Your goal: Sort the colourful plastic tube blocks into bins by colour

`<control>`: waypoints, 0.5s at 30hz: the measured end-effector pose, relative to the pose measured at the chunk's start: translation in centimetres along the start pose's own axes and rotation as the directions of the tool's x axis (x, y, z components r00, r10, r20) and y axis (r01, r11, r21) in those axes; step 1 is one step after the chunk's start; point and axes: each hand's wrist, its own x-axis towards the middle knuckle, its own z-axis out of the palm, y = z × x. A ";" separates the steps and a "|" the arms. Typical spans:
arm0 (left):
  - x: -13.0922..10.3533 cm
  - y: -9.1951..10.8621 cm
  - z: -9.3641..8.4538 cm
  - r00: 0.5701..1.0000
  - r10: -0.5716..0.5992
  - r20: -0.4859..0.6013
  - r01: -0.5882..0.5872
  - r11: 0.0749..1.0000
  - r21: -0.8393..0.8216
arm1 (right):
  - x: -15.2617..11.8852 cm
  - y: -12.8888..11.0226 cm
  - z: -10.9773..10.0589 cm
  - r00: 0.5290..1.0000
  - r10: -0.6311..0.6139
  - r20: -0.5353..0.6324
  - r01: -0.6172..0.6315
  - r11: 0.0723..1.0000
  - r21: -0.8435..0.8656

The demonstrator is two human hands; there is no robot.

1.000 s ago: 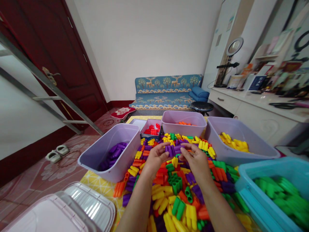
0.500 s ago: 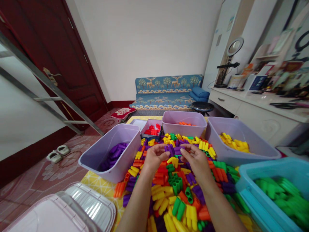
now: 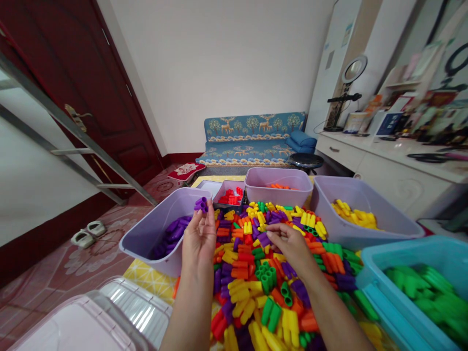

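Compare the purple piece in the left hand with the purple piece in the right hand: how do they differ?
Place: the left piece, in the left hand, appears against the lilac bin; the right piece, in the right hand, appears against the mixed pile.
Pose: the left piece shows open tube ends; the right piece shows mainly its side.
Shared: both are purple.

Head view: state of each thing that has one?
Left hand: raised, grip closed on a purple piece
Right hand: grip closed on another purple piece
Pile: loose, mixed colours
Left bin: open, purple pieces inside
Small box: open, red pieces inside
Back bin: open, orange pieces inside
Right lilac bin: open, yellow pieces inside
Teal bin: open, green pieces inside
Lids: off, overlapping
Door: shut
Drawer: shut
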 end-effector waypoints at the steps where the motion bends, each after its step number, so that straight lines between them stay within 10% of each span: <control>1: 0.0 0.4 0.1 1.000 -0.002 -0.007 0.002 1.000 -0.013 | 0.0 0.0 0.0 1.000 0.000 0.001 0.000 1.000 -0.005; 10: -0.8 1.6 1.0 0.998 0.031 -0.056 -0.033 0.998 -0.046 | 0.4 1.5 -0.4 0.995 -0.056 0.078 0.063 0.993 -0.101; 15: -0.8 0.7 0.2 0.995 0.016 0.102 -0.037 0.977 0.208 | 0.1 0.8 0.1 0.991 -0.060 0.123 0.068 0.996 -0.062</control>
